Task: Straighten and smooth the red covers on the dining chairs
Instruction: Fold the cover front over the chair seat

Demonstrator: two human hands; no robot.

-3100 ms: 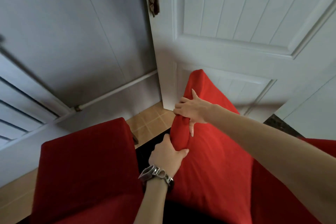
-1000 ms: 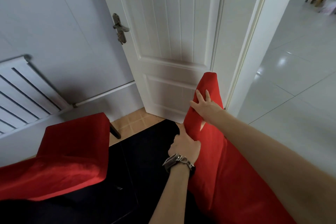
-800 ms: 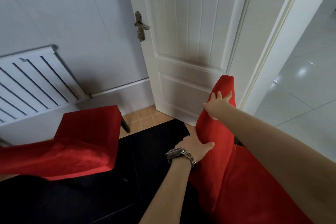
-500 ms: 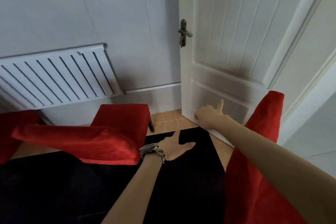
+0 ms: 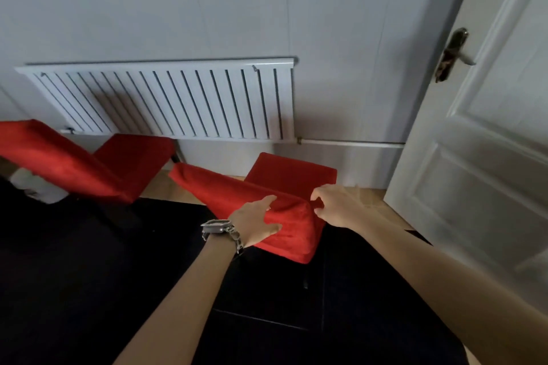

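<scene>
The black dining surface (image 5: 89, 275) lies nearest, with two chairs along its far edge. The red fabric cover on the right-hand chair (image 5: 237, 190) has its backrest leaning over that far edge, with its seat behind, toward the wall. The left grip (image 5: 256, 224) rests on the backrest's top end, just left of its corner. The right grip (image 5: 335, 206) pinches the cover at that corner from the right. The red-covered second chair (image 5: 59, 163) stands to the left, also at the far edge. Behind both chairs the white slatted metal radiator (image 5: 178, 101) hangs on the grey wall (image 5: 207, 3). The white panelled door (image 5: 480, 157) stands past the surface's right edge.
</scene>
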